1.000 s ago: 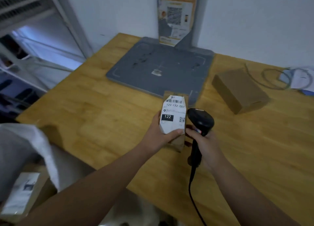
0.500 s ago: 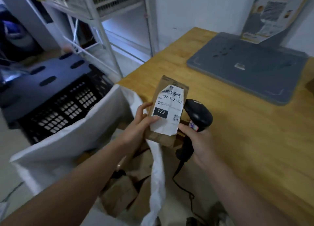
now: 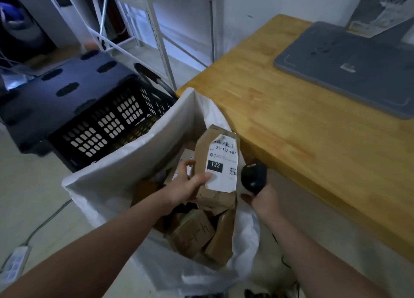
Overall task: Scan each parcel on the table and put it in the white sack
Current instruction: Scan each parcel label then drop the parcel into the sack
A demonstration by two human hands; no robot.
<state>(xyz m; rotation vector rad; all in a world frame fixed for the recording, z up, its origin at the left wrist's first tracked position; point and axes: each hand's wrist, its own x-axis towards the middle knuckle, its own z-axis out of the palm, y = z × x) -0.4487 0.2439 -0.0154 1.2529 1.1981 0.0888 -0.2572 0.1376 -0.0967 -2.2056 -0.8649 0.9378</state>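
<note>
While the left hand (image 3: 187, 186) grips the parcel (image 3: 201, 154) by its lower left edge — thumb pressed on the white label (image 3: 224, 163), fingers (image 3: 184, 166) curled behind — I see the box held upright over the mouth of the white sack (image 3: 139, 149), above the brown boxes (image 3: 192, 232) inside. Just to its right, the right hand (image 3: 263, 200) is wrapped round the black scanner (image 3: 254, 174); its handle is mostly hidden by the palm. Beyond lie the wooden table (image 3: 291, 122) with a grey mat (image 3: 349, 78) — cut off at the frame's edge — and a black crate (image 3: 100, 122) behind the sack
</note>
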